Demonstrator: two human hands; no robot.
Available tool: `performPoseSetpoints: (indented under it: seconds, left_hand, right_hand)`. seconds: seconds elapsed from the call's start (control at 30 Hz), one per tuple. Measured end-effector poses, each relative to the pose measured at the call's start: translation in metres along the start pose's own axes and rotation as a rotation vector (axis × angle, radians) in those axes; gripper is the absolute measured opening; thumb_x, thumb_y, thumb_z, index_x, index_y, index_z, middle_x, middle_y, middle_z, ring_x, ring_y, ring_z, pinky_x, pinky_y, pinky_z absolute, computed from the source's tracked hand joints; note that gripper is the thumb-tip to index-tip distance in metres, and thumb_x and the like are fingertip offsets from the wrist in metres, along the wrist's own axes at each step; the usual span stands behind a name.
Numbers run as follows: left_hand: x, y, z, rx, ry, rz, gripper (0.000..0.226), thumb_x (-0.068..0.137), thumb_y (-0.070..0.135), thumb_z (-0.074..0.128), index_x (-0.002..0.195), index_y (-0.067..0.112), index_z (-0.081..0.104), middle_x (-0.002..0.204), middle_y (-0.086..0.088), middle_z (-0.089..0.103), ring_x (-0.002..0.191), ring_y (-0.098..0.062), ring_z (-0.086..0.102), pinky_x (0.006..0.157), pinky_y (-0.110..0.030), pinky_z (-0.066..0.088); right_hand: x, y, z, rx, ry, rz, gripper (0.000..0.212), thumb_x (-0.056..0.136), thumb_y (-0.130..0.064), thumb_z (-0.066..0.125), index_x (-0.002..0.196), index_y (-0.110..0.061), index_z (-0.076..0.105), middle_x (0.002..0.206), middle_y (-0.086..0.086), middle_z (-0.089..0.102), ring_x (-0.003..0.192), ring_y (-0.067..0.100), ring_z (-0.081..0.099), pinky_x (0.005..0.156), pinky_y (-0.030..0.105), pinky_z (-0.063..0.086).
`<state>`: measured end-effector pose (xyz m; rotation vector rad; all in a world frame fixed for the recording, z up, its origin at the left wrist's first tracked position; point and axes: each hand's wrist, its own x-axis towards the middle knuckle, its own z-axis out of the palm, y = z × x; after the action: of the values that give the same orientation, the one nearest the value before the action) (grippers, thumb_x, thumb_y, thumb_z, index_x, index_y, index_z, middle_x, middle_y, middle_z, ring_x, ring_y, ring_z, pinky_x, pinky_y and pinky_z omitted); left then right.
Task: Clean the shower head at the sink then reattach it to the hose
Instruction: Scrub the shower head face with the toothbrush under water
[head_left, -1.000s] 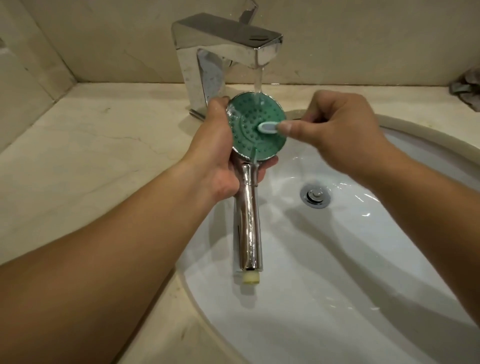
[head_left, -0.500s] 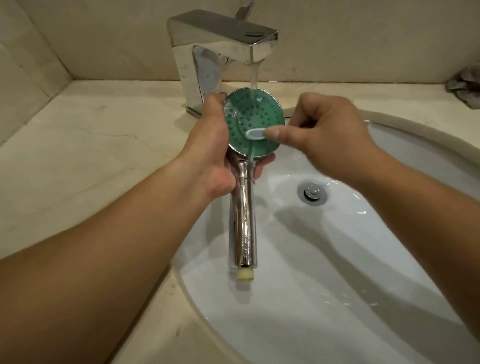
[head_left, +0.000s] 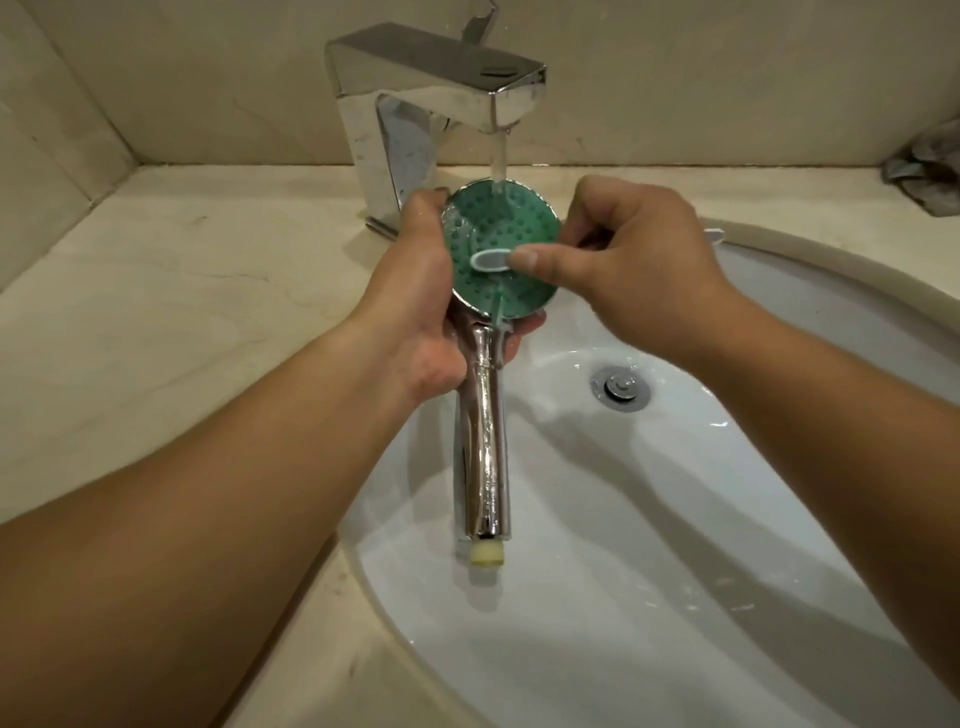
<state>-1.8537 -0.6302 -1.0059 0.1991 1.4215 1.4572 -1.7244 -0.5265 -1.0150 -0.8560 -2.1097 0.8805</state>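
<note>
A chrome shower head (head_left: 483, 447) with a round green nozzle face is held face up over the white sink (head_left: 675, 597). My left hand (head_left: 421, 306) grips its neck just below the face. Water runs from the chrome faucet (head_left: 431, 98) onto the top of the green face. My right hand (head_left: 634, 260) pinches a small toothbrush (head_left: 491, 260), whose white head lies on the middle of the face. The brush's handle end shows behind my right hand. The shower head's yellowish threaded end (head_left: 487, 552) points towards me. No hose is in view.
The sink drain (head_left: 621, 387) lies right of the handle. Beige stone counter (head_left: 182, 312) surrounds the basin, with walls at the left and back. A crumpled grey cloth (head_left: 930, 166) lies at the far right of the counter.
The brush head has slid left and down across the green face, from its right part to its middle. My left hand keeps the same grip.
</note>
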Motion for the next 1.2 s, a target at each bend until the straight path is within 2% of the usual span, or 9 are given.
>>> performPoseSetpoints:
  seconds: [0.1, 0.2, 0.3, 0.6, 0.73, 0.83, 1.03, 1.13, 1.2]
  left_hand:
    - [-0.002, 0.002, -0.002, -0.001, 0.004, 0.001, 0.06, 0.097, 0.067, 0.043, 0.116, 0.021, 0.076, 0.099, -0.013, 0.081, 0.078, -0.031, 0.078, 0.071, -0.041, 0.062]
    - [-0.004, 0.001, 0.0, -0.012, -0.009, -0.014, 0.063, 0.098, 0.067, 0.041, 0.12, 0.019, 0.075, 0.1, -0.013, 0.081, 0.083, -0.03, 0.078, 0.066, -0.038, 0.061]
    - [-0.005, 0.002, -0.001, -0.012, 0.003, -0.016, 0.061, 0.097, 0.067, 0.043, 0.119, 0.02, 0.074, 0.1, -0.013, 0.081, 0.086, -0.031, 0.077, 0.067, -0.039, 0.061]
    - [-0.004, 0.001, 0.0, -0.022, -0.009, -0.022, 0.064, 0.097, 0.068, 0.041, 0.121, 0.018, 0.074, 0.102, -0.013, 0.081, 0.089, -0.032, 0.078, 0.066, -0.037, 0.06]
    - [-0.004, 0.002, -0.001, -0.021, -0.018, -0.027, 0.063, 0.096, 0.067, 0.043, 0.123, 0.019, 0.073, 0.104, -0.013, 0.08, 0.085, -0.032, 0.076, 0.061, -0.036, 0.058]
    - [-0.002, 0.0, -0.001, -0.034, -0.014, -0.028, 0.063, 0.097, 0.067, 0.042, 0.123, 0.019, 0.073, 0.106, -0.014, 0.08, 0.091, -0.032, 0.077, 0.066, -0.04, 0.06]
    - [-0.002, 0.0, -0.002, -0.01, -0.004, -0.02, 0.064, 0.097, 0.068, 0.041, 0.122, 0.018, 0.072, 0.106, -0.015, 0.08, 0.097, -0.035, 0.077, 0.067, -0.04, 0.061]
    - [-0.003, 0.001, -0.001, -0.04, -0.013, -0.02, 0.065, 0.097, 0.068, 0.043, 0.125, 0.017, 0.072, 0.107, -0.014, 0.08, 0.097, -0.032, 0.078, 0.087, -0.045, 0.06]
    - [-0.002, 0.001, -0.001, -0.014, 0.007, -0.015, 0.063, 0.097, 0.067, 0.044, 0.122, 0.018, 0.073, 0.104, -0.014, 0.081, 0.093, -0.031, 0.078, 0.077, -0.042, 0.062]
  right_hand:
    - [0.001, 0.0, 0.001, 0.029, 0.037, 0.028, 0.043, 0.071, -0.052, 0.081, 0.063, -0.022, 0.051, 0.063, -0.005, 0.053, 0.06, 0.012, 0.044, 0.06, 0.032, 0.039]
    - [-0.001, -0.002, 0.006, 0.015, -0.001, 0.024, 0.047, 0.063, -0.063, 0.076, 0.064, -0.022, 0.053, 0.063, -0.008, 0.055, 0.068, 0.018, 0.051, 0.063, 0.037, 0.045]
    - [0.002, 0.0, 0.007, 0.039, 0.088, 0.072, 0.045, 0.07, -0.055, 0.081, 0.061, -0.022, 0.051, 0.056, -0.011, 0.047, 0.059, 0.012, 0.044, 0.06, 0.035, 0.04]
    - [-0.004, -0.007, 0.014, 0.017, 0.09, 0.064, 0.043, 0.065, -0.066, 0.073, 0.061, -0.029, 0.051, 0.058, -0.011, 0.05, 0.073, 0.02, 0.05, 0.068, 0.048, 0.05]
    - [0.0, -0.005, 0.008, 0.018, 0.128, 0.089, 0.044, 0.071, -0.057, 0.078, 0.061, -0.025, 0.05, 0.057, -0.01, 0.049, 0.063, 0.016, 0.046, 0.07, 0.051, 0.052]
    - [-0.004, -0.009, 0.014, 0.02, 0.105, 0.082, 0.042, 0.06, -0.071, 0.067, 0.063, -0.031, 0.053, 0.059, -0.009, 0.052, 0.074, 0.024, 0.055, 0.073, 0.056, 0.054]
    - [-0.005, -0.005, 0.015, 0.027, 0.158, 0.076, 0.043, 0.071, -0.059, 0.076, 0.06, -0.027, 0.049, 0.058, -0.011, 0.05, 0.073, 0.022, 0.05, 0.074, 0.055, 0.052]
    - [-0.008, -0.009, 0.02, 0.026, 0.117, 0.055, 0.04, 0.068, -0.062, 0.074, 0.062, -0.029, 0.052, 0.061, -0.009, 0.053, 0.081, 0.024, 0.055, 0.073, 0.053, 0.053]
    - [-0.004, -0.005, 0.016, 0.017, 0.158, 0.099, 0.042, 0.07, -0.063, 0.074, 0.061, -0.029, 0.051, 0.061, -0.01, 0.051, 0.079, 0.022, 0.051, 0.074, 0.056, 0.053]
